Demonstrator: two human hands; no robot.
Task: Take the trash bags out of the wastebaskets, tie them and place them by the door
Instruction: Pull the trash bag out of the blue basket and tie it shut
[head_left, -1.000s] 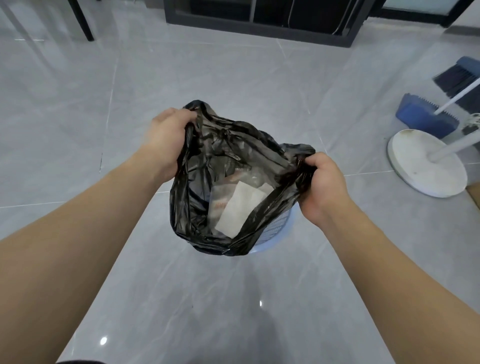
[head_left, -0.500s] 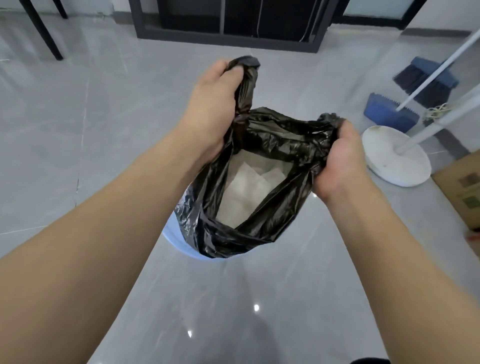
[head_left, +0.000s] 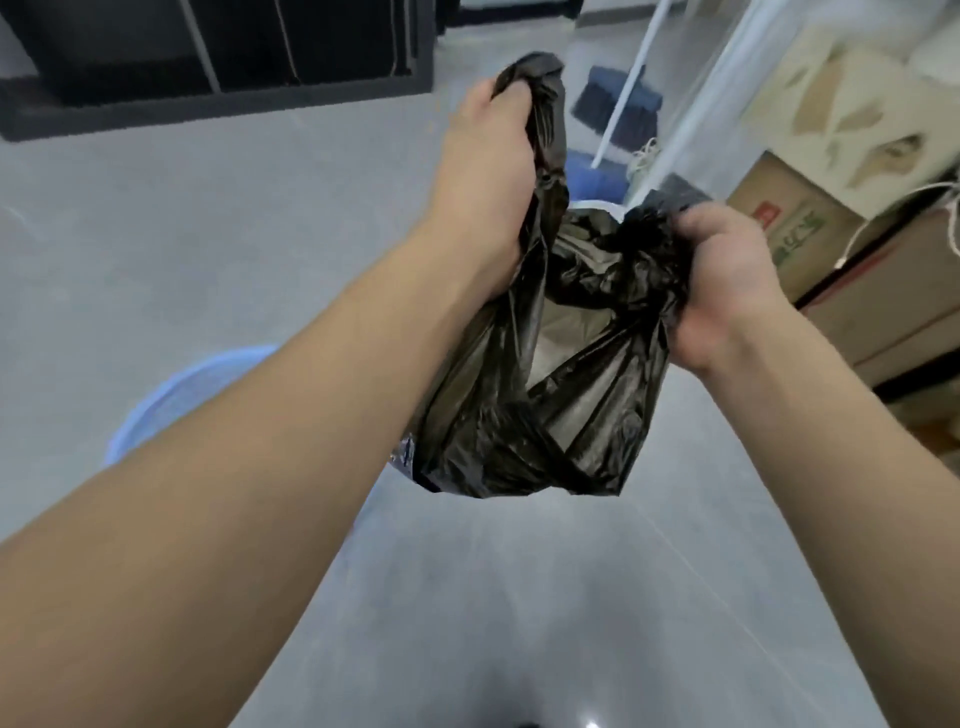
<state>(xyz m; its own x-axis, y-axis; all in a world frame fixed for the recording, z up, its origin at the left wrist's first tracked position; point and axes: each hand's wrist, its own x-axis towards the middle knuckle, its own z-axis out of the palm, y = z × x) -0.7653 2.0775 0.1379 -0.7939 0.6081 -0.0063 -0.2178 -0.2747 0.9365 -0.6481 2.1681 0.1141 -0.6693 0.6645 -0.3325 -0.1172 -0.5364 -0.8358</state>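
Left hand (head_left: 491, 156): clenched round one gathered corner of the rim of the black trash bag (head_left: 540, 395), fingers curled, a bunched tuft of plastic standing out above the fist; raised higher than the other hand.

Right hand (head_left: 727, 280): clenched round the opposite gathered corner of the rim, crumpled plastic bulging out past the thumb side; lower than the left hand and to its right.

Black trash bag: held up in the air between the two hands, clear of the floor, mouth narrowed but not tied; body hanging slack and creased below the fists; contents not discernible through the folds.

Blue wastebasket (head_left: 171, 395): on the floor below and to the left of the bag, rim partly covered by the left forearm; apart from the bag, no liner visible on the part that shows.

Grey tiled floor (head_left: 156, 234): glossy, bright light reflections near the bottom edge.

Dark cabinet frame (head_left: 218, 78): standing on the floor at top left, well behind the hands.

Blue broom head (head_left: 618, 104) with white handle (head_left: 626, 88): on the floor beyond the left hand, handle slanting upward; blue dustpan (head_left: 595, 179) just below it, partly hidden by the bag.

Cardboard boxes (head_left: 841, 270): stacked at the right edge, behind the right hand; printing on the nearer one blurred.
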